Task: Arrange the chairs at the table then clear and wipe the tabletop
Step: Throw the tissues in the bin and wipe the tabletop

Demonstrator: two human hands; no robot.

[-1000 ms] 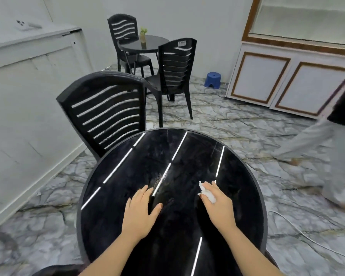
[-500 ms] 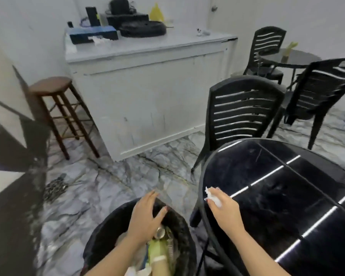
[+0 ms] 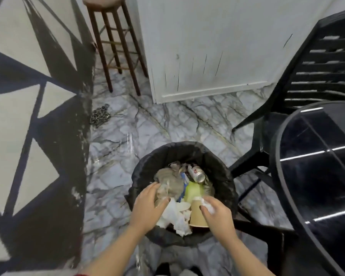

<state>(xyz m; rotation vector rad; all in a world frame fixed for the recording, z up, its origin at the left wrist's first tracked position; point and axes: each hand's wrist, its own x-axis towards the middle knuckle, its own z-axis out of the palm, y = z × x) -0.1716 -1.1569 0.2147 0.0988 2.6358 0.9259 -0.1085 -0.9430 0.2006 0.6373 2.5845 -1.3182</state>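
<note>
A black-lined trash bin (image 3: 211,154) stands on the marble floor below me, filled with a can, paper cups, tissues and grey paper. My left hand (image 3: 147,206) hovers over the bin's left side with fingers spread and nothing in it. My right hand (image 3: 217,214) is over the bin's right side, pinched on a crumpled white tissue (image 3: 208,205). The round black table (image 3: 315,176) is at the right edge, with bright light stripes on its bare top. A black slatted chair (image 3: 325,72) stands behind it.
A white counter cabinet (image 3: 207,46) rises straight ahead. A brown wooden stool (image 3: 116,42) stands to its left. A small chain heap (image 3: 100,116) lies on the floor by the black-and-white patterned wall (image 3: 28,116). A dark chair part (image 3: 267,232) sits by my right arm.
My view swung from the tabletop down to the bin. Both hands left the table; the right hand carried the tissue over the bin, and the left moved above the trash.
</note>
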